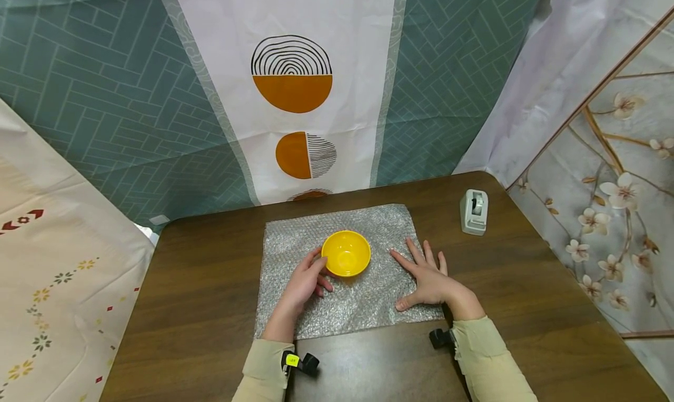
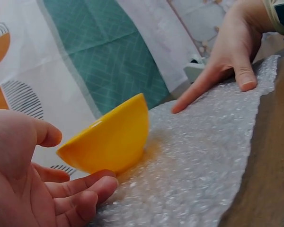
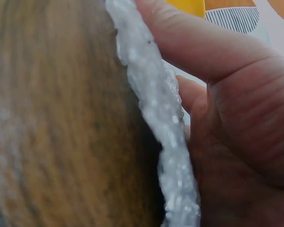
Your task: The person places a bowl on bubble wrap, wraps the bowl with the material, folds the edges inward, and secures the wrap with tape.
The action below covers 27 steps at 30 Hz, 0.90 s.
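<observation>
A yellow bowl [image 1: 346,253] stands upright on a sheet of bubble wrap [image 1: 363,308] laid over the wooden table. My left hand [image 1: 304,279] is at the bowl's left side. In the left wrist view, the left thumb [image 2: 48,134] is apart from the bowl [image 2: 111,137], while the loosely bent fingers [image 2: 80,189] reach its lower side. On the right part of the sheet, my right hand [image 1: 429,280] rests with its fingers spread. The right wrist view has the right thumb [image 3: 199,45] beside the edge of the bubble wrap [image 3: 154,94].
A white tape dispenser [image 1: 474,212] stands at the table's back right. Brown wooden table [image 1: 195,296] surrounds the sheet. Patterned cloths hang behind and on both sides, with a green and white one [image 1: 337,121] along the back edge.
</observation>
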Each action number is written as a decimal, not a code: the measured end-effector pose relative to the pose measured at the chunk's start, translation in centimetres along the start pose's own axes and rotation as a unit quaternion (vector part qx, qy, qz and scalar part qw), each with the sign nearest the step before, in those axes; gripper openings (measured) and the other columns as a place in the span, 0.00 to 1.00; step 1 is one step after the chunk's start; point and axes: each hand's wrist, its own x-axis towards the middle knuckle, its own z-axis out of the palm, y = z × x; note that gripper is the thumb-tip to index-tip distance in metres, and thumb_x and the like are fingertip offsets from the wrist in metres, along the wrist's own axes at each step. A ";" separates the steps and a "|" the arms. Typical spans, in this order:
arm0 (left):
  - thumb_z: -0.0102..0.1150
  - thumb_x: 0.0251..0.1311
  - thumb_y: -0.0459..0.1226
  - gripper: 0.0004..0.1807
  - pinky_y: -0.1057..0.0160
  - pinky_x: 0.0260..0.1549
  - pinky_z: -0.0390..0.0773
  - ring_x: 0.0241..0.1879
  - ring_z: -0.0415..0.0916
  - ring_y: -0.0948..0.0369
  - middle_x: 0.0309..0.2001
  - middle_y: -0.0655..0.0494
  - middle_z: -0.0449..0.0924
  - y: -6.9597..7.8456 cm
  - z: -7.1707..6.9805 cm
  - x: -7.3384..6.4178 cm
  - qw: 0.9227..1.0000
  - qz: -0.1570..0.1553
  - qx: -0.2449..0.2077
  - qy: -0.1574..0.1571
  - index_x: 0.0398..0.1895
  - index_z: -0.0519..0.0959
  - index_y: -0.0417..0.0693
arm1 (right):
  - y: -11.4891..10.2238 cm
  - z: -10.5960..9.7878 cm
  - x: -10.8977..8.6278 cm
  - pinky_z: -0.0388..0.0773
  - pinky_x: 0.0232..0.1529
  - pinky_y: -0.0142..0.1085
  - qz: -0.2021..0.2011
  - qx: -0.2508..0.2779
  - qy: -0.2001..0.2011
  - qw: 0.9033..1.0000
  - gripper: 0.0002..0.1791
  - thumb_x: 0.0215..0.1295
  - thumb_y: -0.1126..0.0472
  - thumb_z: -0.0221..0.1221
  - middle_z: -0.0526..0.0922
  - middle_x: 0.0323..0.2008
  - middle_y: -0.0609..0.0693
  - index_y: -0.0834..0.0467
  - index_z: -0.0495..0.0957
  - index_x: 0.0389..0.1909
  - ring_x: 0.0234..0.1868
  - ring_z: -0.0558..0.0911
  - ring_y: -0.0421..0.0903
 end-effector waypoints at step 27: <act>0.56 0.80 0.40 0.35 0.40 0.76 0.60 0.82 0.55 0.44 0.83 0.48 0.59 1.2 -4.5 -0.5 0.981 0.094 0.153 0.076 0.85 0.60 0.47 | -0.2 -0.3 -0.3 0.16 0.67 0.76 -0.014 0.022 0.003 1.000 0.72 0.43 0.23 0.76 0.29 0.86 0.63 0.40 0.52 0.87 0.80 0.21 0.74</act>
